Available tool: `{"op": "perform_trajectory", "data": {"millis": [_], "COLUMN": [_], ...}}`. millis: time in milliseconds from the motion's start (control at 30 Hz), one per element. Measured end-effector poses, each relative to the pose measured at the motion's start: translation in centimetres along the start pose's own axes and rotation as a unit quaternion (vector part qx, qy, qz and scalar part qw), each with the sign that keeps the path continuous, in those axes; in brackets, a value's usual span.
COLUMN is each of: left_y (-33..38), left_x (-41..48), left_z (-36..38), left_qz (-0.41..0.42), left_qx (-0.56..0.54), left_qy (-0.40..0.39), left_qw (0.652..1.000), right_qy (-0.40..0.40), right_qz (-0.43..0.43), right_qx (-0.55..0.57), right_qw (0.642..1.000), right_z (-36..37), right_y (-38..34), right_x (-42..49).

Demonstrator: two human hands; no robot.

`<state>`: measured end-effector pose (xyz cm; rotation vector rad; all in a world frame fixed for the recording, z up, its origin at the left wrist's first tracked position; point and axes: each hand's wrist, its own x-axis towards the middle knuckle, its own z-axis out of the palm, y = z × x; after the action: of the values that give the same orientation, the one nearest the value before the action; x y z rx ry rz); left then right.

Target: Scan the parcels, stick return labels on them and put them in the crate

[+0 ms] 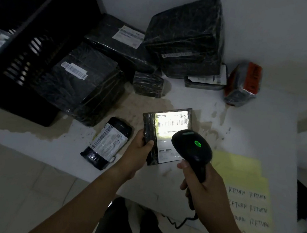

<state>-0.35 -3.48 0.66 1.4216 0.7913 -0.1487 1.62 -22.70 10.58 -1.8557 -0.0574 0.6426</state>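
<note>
On the white tabletop (259, 127), in the head view, the flat black parcel (167, 137) lies near the front edge, between the two hands. Whether it rests fully on the surface or is raised a little cannot be told. The left hand (139, 143) grips its lower left edge, thumb on top and fingers curled underneath. The right hand (205, 182) is wrapped round the handle of a black scanner (191, 146). The scanner's head hangs over the parcel's lower right corner, a green light glows on its top, and a bright patch falls on the parcel's white shipping label (171, 124). A coiled cable (180, 223) drops from the handle past the tabletop's near edge.

Just right of the right hand lies a yellow sheet of return labels (246, 187), with "RETURN" handwritten in rows. The black slotted crate (22, 46) stands at the far left.

A large wrapped parcel (81, 84) sits against the crate, and a slim pouch parcel (107, 141) lies just left of the left hand. Farther back are a tall boxy parcel (185, 37), a small cube parcel (148, 84) and a red-and-grey parcel (243, 84).
</note>
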Motion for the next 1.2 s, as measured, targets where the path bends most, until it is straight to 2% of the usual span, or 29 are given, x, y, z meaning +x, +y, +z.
{"op": "perform_trajectory", "data": {"millis": [1200], "left_y": [0.8], "left_x": [-1.4], "left_z": [-0.4], "left_qz": [0.024], "left_qx": [0.002], "left_qy": [-0.003], "left_qw": [1.000], "right_qy": [0.011], "right_qz": [-0.010], "right_qx": [-0.026], "right_qw": [1.000], "right_z": [1.0], "right_y": [-0.1], "right_x": [-0.7]}}
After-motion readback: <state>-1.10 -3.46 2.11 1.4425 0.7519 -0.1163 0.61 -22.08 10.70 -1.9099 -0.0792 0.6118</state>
